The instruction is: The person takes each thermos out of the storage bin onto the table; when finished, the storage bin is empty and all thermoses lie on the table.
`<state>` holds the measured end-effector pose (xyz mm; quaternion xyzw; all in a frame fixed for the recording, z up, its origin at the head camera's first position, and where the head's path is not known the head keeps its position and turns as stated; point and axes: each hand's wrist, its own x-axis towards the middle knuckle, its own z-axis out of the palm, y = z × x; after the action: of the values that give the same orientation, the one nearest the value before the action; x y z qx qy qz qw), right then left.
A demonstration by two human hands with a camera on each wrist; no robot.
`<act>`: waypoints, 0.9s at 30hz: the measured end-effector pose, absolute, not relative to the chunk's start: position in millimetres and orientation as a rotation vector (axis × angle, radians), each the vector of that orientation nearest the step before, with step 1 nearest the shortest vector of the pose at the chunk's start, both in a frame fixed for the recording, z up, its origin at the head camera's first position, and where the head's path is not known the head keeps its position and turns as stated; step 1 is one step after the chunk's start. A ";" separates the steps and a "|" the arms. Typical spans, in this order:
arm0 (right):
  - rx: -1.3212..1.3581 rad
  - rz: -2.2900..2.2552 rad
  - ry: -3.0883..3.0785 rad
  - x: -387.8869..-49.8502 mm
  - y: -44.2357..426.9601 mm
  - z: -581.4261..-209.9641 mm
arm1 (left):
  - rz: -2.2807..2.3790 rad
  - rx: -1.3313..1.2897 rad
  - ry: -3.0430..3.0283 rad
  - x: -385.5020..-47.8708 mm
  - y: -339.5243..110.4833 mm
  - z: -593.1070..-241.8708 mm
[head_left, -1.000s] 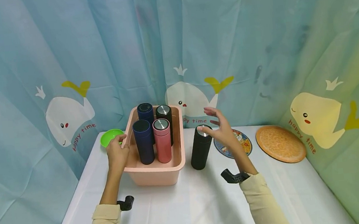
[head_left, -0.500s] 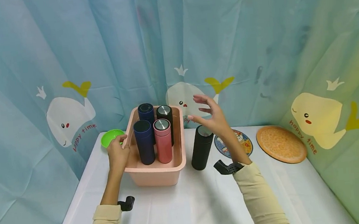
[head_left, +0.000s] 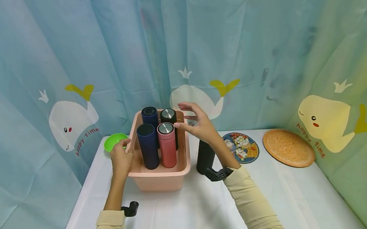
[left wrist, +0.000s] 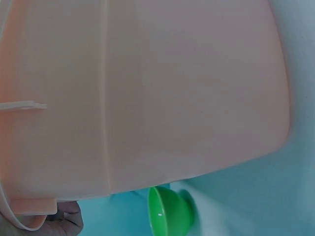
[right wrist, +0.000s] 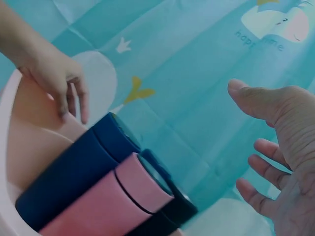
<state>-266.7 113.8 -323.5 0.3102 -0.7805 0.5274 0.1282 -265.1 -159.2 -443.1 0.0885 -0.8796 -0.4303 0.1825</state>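
Note:
My left hand [head_left: 121, 157] grips the left rim of a pink plastic tub [head_left: 158, 182]; in the left wrist view its curled fingers show below the rim. Inside the tub stand a pink thermos bottle [head_left: 168, 151], a front navy bottle [head_left: 149, 151], a rear navy bottle [head_left: 150, 117] and a black bottle [head_left: 168, 114] with a silver lid top. My right hand [head_left: 201, 127] hovers at the tub's right side with spread fingers, beside the pink and black bottles, holding nothing. Another black bottle [head_left: 205, 157] stands on the table, partly hidden behind my right wrist.
Behind the tub's left side sits a green bowl [head_left: 115, 140]. A round cartoon-printed mat [head_left: 242, 147] and an orange-brown round mat [head_left: 289, 148] lie at the back right of the white table [head_left: 181, 219]. A blue curtain [head_left: 229, 42] hangs along the back.
My right hand has moved left, from above the black bottle on the table to the tub's right rim. That bottle stays standing. The left hand keeps its grip.

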 end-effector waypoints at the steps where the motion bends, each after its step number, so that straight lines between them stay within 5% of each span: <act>1: 0.912 1.533 -2.274 -266.1 111.4 -324.9 | -1.214 0.245 -2.478 -264.9 -159.2 -443.6; 27: 0.777 1.579 -2.395 -309.5 92.5 -413.4 | -1.195 0.226 -2.466 -264.9 -158.5 -444.0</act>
<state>-309.5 92.5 -413.4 0.2604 -0.8030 0.5293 0.0847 -264.9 -158.5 -444.0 0.0808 -0.8797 -0.4261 0.1948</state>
